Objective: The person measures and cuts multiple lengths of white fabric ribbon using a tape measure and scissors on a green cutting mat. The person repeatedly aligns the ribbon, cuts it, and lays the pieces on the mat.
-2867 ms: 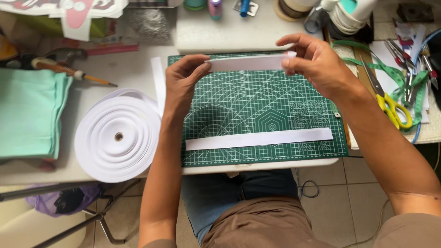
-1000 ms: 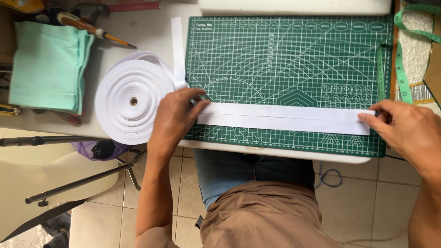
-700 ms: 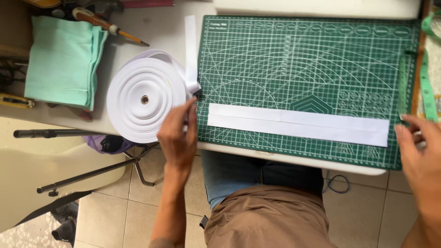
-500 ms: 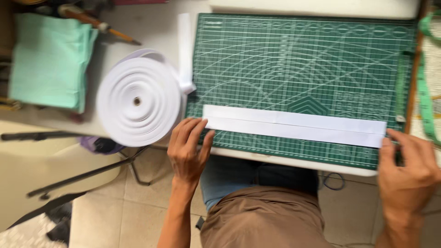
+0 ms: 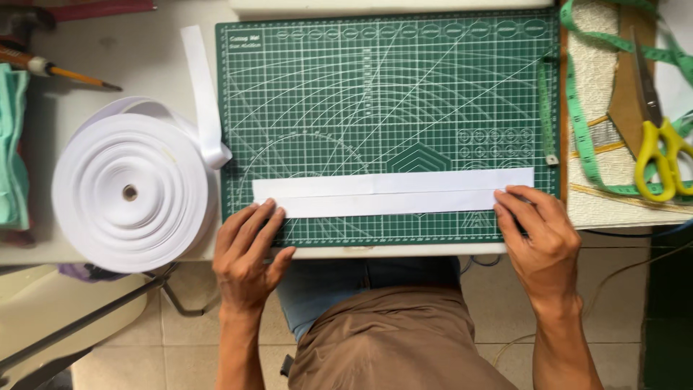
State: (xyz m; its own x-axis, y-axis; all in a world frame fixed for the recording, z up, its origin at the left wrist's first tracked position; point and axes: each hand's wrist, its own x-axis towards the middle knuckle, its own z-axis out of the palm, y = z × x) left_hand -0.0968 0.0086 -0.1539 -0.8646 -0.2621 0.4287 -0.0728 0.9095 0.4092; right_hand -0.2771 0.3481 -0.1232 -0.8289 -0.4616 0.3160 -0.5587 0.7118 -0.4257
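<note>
Two white strips (image 5: pixel 393 193) lie side by side along the near edge of the green cutting mat (image 5: pixel 390 108), running from nine to three o'clock, the upper one reaching further toward three and the lower one set back at its left end. The left hand (image 5: pixel 247 254) rests flat, fingers spread a little, its fingertips touching the lower strip's left end where the mat meets the bench (image 5: pixel 137 58) edge. The right hand (image 5: pixel 540 238) lies palm down at the strips' right end, fingers close together and pressing on the lower strip; neither hand pinches anything.

At nine o'clock from the mat sits a big roll of white tape (image 5: pixel 130 192), its loose tail curling up toward twelve alongside the mat's left edge. Beyond it, at ten o'clock, lies a pointed tool with a wooden handle (image 5: pixel 54 69), and folded teal cloth (image 5: pixel 13 144) shows at the far left. At two o'clock, yellow-handled scissors (image 5: pixel 655 144) and a green measuring tape (image 5: pixel 588 108) rest on a woven pad (image 5: pixel 603 173).
</note>
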